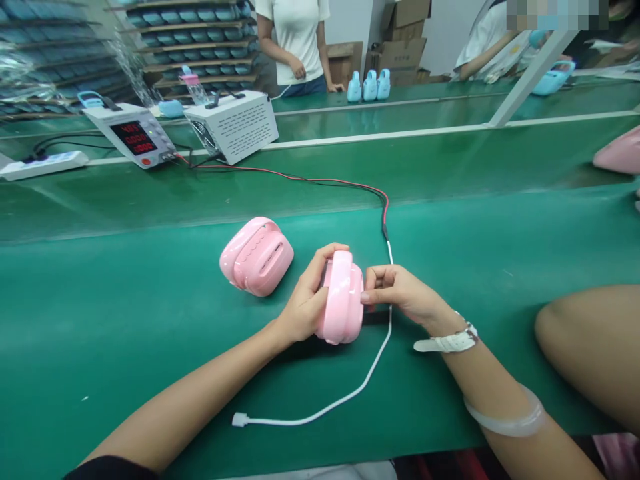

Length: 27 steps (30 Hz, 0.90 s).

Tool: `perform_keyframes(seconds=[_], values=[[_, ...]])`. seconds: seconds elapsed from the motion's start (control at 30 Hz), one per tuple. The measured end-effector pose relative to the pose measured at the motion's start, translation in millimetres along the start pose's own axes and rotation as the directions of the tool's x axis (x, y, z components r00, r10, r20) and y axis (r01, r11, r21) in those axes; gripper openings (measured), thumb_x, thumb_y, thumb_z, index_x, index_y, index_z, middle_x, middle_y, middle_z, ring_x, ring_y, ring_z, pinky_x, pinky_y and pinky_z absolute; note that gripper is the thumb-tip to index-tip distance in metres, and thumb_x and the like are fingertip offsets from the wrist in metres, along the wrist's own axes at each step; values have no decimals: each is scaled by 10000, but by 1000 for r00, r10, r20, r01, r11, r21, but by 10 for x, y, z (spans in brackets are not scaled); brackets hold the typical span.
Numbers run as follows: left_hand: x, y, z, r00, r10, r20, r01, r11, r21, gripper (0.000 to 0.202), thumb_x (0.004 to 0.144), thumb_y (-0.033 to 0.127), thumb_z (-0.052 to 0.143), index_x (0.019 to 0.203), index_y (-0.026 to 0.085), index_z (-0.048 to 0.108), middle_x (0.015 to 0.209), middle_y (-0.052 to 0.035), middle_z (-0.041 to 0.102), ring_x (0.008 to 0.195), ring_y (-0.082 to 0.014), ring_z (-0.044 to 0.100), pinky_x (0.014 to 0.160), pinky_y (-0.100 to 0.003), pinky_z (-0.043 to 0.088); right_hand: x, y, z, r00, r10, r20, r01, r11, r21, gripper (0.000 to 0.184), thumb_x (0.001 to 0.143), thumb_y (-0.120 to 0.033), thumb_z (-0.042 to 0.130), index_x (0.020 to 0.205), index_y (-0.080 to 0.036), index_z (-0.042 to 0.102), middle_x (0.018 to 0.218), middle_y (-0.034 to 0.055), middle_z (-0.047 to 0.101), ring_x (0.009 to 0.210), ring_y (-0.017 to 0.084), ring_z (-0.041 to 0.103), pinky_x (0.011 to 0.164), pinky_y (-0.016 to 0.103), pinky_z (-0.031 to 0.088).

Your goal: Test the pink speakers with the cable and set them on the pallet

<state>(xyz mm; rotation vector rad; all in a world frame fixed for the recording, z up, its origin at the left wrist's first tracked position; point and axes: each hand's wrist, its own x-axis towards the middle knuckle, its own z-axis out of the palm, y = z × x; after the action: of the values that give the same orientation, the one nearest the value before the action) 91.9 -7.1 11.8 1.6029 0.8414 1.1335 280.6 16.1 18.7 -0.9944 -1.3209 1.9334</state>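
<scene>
My left hand [304, 301] grips a pink plastic device [343, 300] standing on its edge on the green belt [125, 320]. My right hand [400, 293] pinches at the device's right side, where a white cable [360, 387] passes; its loose plug [240, 419] lies on the belt near me. Whether the fingers hold the cable or only touch the casing I cannot tell. A second pink device [257, 257] lies just left of my left hand. The white cable joins red and black leads [350, 183].
A power supply with a red display [133, 137] and a white metal box [233, 125] stand at the back left, a power strip [43, 165] beside them. Blue devices [369, 85] stand near a person in white [295, 40]. Another pink device [620, 152] at the right edge.
</scene>
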Motion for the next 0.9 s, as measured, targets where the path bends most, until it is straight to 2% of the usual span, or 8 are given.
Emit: perform_keyframes(seconds=[0.2, 0.27, 0.33, 0.4, 0.47, 0.6, 0.73, 0.9], values=[[-89, 365, -207, 973, 228, 23, -223, 920, 321, 511, 830, 146, 478, 1325, 243, 398, 1347, -77, 449, 1190, -232, 454, 1006, -382, 372, -17, 21, -171, 991, -86, 99, 93, 994, -59, 266, 630, -327, 793, 632, -149, 596, 584, -10, 601, 548, 90, 553, 554, 217, 417], [-74, 510, -525, 878, 447, -169, -345, 838, 422, 447, 798, 141, 532, 1233, 240, 500, 1268, -49, 519, 1178, -222, 466, 1022, -378, 357, -31, -10, -244, 987, -155, 32, 156, 986, -51, 264, 654, -377, 773, 672, -159, 626, 596, -2, 603, 544, 95, 550, 540, 221, 424], [-12, 538, -942, 761, 458, -459, -288, 873, 394, 346, 781, 181, 538, 1121, 229, 571, 1142, -26, 584, 1128, -207, 497, 1028, -376, 340, -46, -66, -307, 972, -228, -51, 225, 973, -51, 270, 646, -405, 774, 686, -172, 644, 591, 1, 597, 528, 100, 539, 511, 223, 428], [75, 430, -1324, 837, 180, -516, -96, 978, 186, 400, 687, 215, 553, 1086, 210, 587, 1082, -31, 617, 1091, -211, 519, 1008, -386, 360, -84, -157, -307, 927, -344, -148, 335, 938, -84, 246, 640, -398, 779, 694, -190, 659, 593, 1, 594, 518, 103, 531, 493, 225, 437], [154, 245, -1543, 929, -32, -369, 66, 995, 81, 358, 676, 281, 551, 990, 134, 641, 1001, -107, 664, 965, -277, 595, 862, -451, 464, -170, -277, -175, 833, -501, -235, 489, 865, -108, 180, 678, -373, 755, 733, -222, 673, 663, 4, 618, 596, 119, 570, 542, 234, 478], [185, -5, -1462, 951, -309, -34, 310, 950, 47, 419, 672, 413, 601, 990, 143, 642, 1057, -102, 662, 1008, -312, 589, 888, -435, 464, -421, -489, 517, 690, -711, -138, 707, 702, -81, 230, 731, -415, 693, 921, -288, 661, 1113, 23, 632, 1153, 222, 521, 931, 352, 472], [-8, 72, -1257, 965, -262, 34, 258, 963, 84, 526, 692, 372, 646, 1173, 200, 523, 1244, -50, 555, 1180, -274, 479, 1018, -370, 370, -418, -487, 1246, 798, -603, 21, 588, 770, -247, 443, 787, -411, 643, 1204, -327, 517, 1386, 13, 456, 1350, 225, 313, 1104, 416, 297], [-512, 135, -1297, 983, -166, -75, 163, 986, -38, 478, 705, 345, 646, 1150, 215, 532, 1247, -56, 550, 1151, -268, 505, 987, -370, 406, -51, -213, 1591, 901, -423, -98, 344, 834, -432, 604, 833, -387, 565, 1376, -307, 312, 1497, 8, 271, 1411, 203, 142, 1162, 451, 113]])
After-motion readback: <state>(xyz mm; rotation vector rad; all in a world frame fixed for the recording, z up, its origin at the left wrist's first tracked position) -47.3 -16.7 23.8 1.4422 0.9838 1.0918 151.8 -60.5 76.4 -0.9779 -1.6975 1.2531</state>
